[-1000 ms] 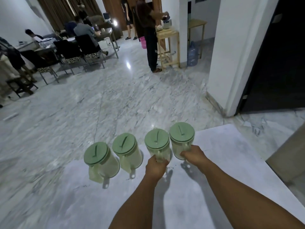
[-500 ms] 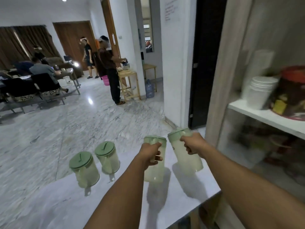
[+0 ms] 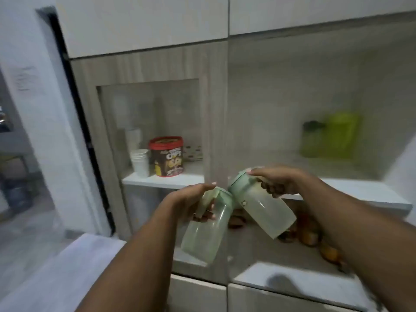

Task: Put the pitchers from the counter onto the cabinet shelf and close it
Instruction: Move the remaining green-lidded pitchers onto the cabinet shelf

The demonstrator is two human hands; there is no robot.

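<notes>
I hold two pale green pitchers with green lids in the air in front of the cabinet. My left hand (image 3: 191, 204) grips the top of the left pitcher (image 3: 206, 235), which hangs tilted with its base toward me. My right hand (image 3: 273, 180) grips the lid end of the right pitcher (image 3: 265, 211), tilted with its base down and to the right. Both lids nearly touch. The white cabinet shelf (image 3: 351, 192) runs just behind my hands, and the right bay looks open. The other pitchers are out of view.
A glass door (image 3: 157, 122) covers the left bay, with stacked white cups (image 3: 140, 162) and a red-lidded tin (image 3: 166, 156) behind it. A green container (image 3: 335, 136) stands at the back right of the shelf. Brown items (image 3: 310, 237) lie on the lower shelf. The white counter (image 3: 67, 273) is at lower left.
Both pitchers were lifted off the counter and carried to the right. My view turned from the room to the cabinet, and the two remaining pitchers left the view.
</notes>
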